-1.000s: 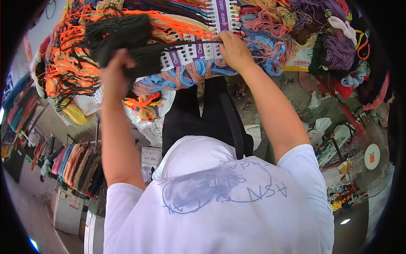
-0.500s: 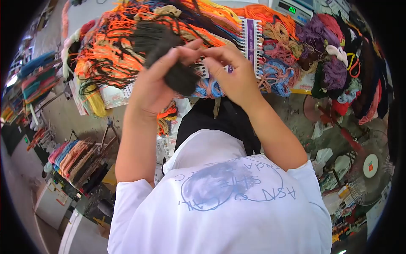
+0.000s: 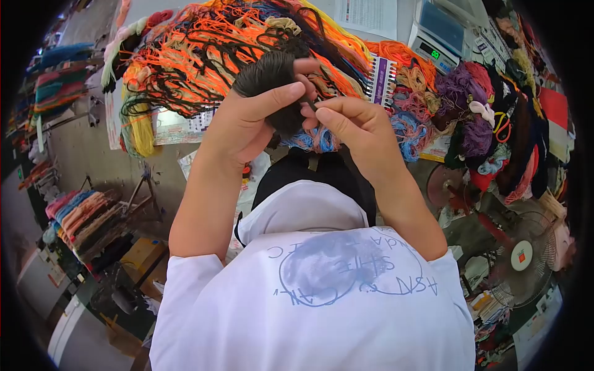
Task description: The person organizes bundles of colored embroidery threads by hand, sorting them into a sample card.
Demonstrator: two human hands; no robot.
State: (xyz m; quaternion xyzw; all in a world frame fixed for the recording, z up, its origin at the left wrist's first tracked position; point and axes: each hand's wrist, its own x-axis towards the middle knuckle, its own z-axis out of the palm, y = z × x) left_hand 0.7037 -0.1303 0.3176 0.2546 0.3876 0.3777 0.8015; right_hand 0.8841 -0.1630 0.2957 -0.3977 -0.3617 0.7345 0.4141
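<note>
A dark grey-black skein of thread (image 3: 266, 75) is bunched in my left hand (image 3: 246, 119), whose fingers wrap around it with the thumb across the near side. Close by on the right, my right hand (image 3: 365, 127) pinches thumb against forefinger at the skein's edge. A short dark bit shows at those fingertips, apparently thread from the same skein. Behind both hands spreads a heap of orange and black thread (image 3: 185, 68). Blue and pink thread (image 3: 408, 133) lies past my right hand.
A digital scale (image 3: 433, 52) stands at the table's back right, near a printed sheet (image 3: 365, 17). White-edged thread cards (image 3: 380, 80) lie by the orange heap. Scissors with yellow and red handles (image 3: 502, 127) rest among purple thread (image 3: 461, 86). A fan (image 3: 521, 256) stands at right.
The dark skein has become more bunched in my left hand. My right hand's thumb and forefinger have closed into a pinch beside it. The camera view has shifted, showing more of the scale.
</note>
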